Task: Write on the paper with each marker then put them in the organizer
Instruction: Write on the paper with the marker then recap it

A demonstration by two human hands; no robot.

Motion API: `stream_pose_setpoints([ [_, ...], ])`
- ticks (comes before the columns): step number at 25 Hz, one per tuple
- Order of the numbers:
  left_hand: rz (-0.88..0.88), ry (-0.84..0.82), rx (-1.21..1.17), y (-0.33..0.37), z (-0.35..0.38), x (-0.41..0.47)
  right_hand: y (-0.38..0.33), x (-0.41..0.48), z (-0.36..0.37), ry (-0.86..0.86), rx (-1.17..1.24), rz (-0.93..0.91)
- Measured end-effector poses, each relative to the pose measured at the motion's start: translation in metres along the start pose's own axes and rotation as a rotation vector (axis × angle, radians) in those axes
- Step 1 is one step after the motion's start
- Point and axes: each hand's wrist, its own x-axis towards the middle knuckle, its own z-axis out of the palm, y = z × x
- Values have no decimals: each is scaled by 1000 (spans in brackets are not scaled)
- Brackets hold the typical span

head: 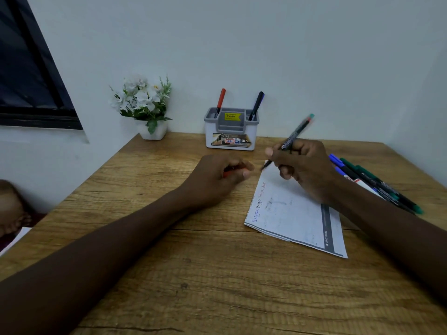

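A white sheet of paper (295, 213) lies on the wooden table (169, 262), with short words in blue, black and red along its left edge. My right hand (307, 165) grips a black marker (294, 136), its tip at the paper's top left corner, its blurred far end showing red and green. My left hand (217, 175) rests on the table left of the paper, closed on a small red cap (233, 171). The grey-and-white organizer (231, 130) stands at the back against the wall, holding a red marker (220, 101) and a dark blue marker (257, 105).
Several blue and green markers (377, 182) lie in a bunch on the table right of the paper, partly behind my right forearm. A white pot of artificial flowers (145, 107) stands at the back left. A dark window (29, 68) is on the left wall.
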Motion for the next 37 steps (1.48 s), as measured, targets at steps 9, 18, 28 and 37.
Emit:
stream_pose_setpoints([
  [9,-22,139,-107,-4,1,2,-8,-5,6,-84,269,177],
  [18,-9,147,-123,-7,2,1,-2,-6,-8,-153,119,130],
  [28,16,335,-215,-2,-3,8,-4,-3,4,-309,-441,-173],
  [37,-80,494,-175,-11,-11,7,-4,21,1,-262,-1106,-432],
])
